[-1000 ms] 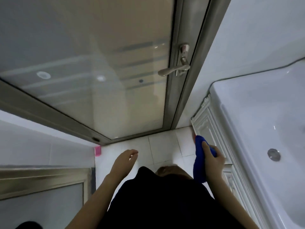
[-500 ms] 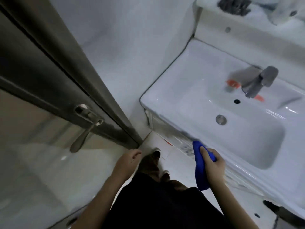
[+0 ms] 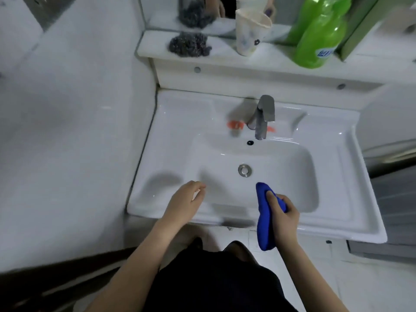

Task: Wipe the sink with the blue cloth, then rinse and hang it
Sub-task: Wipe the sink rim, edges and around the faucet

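Right hand [image 3: 284, 218]: closed around blue cloth [image 3: 265, 221], held over near rim of sink [image 3: 171, 154], cloth hanging down past sink's front edge. Left hand [image 3: 185, 200]: loosely open, fingers curled, nothing held, hovered over near-left rim. Faucet [image 3: 263, 115]: centred at far edge; drain [image 3: 244, 170] in basin. Shelf [image 3: 225, 57] beyond: steel scourer [image 3: 190, 45] left, pale cup [image 3: 249, 33] middle, green bottle [image 3: 319, 34] right.
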Motion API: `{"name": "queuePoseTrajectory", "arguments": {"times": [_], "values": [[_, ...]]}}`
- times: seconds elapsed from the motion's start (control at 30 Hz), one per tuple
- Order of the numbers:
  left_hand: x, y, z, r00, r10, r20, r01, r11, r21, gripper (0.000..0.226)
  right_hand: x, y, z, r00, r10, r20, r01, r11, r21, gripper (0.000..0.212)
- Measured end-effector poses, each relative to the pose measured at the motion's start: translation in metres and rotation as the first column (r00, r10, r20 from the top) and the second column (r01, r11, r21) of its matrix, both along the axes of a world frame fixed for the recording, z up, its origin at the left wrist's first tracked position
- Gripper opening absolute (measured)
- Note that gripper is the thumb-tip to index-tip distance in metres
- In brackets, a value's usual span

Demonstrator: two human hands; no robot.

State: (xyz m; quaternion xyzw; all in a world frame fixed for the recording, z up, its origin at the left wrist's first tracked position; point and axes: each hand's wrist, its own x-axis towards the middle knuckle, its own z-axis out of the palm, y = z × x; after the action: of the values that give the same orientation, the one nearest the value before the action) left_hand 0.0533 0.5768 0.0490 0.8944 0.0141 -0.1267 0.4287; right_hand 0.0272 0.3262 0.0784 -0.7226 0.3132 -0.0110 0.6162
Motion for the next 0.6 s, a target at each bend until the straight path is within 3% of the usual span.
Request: {"name": "queuePoseTrajectory", "arguments": {"times": [0.2, 0.4, 0.6], "values": [[0.077, 0.002, -0.016, 0.995, -0.080, 0.061, 0.072, 0.991, 0.116, 0.031, 0.059, -0.011, -0.012, 1.000, -0.010, 0.017, 0.009, 1.000, 0.016, 0.025], [0.153, 0.029, -0.070, 0.987, -0.043, 0.155, -0.021, 0.921, 0.388, 0.056, 0.133, -0.003, -0.070, 0.999, 0.052, -0.012, -0.051, 0.995, 0.090, 0.024], [0.176, 0.066, -0.122, 0.977, -0.103, 0.189, -0.019, 0.836, 0.548, 0.048, 0.183, 0.053, -0.126, 0.995, 0.083, -0.062, -0.070, 0.978, 0.195, 0.029]]}}
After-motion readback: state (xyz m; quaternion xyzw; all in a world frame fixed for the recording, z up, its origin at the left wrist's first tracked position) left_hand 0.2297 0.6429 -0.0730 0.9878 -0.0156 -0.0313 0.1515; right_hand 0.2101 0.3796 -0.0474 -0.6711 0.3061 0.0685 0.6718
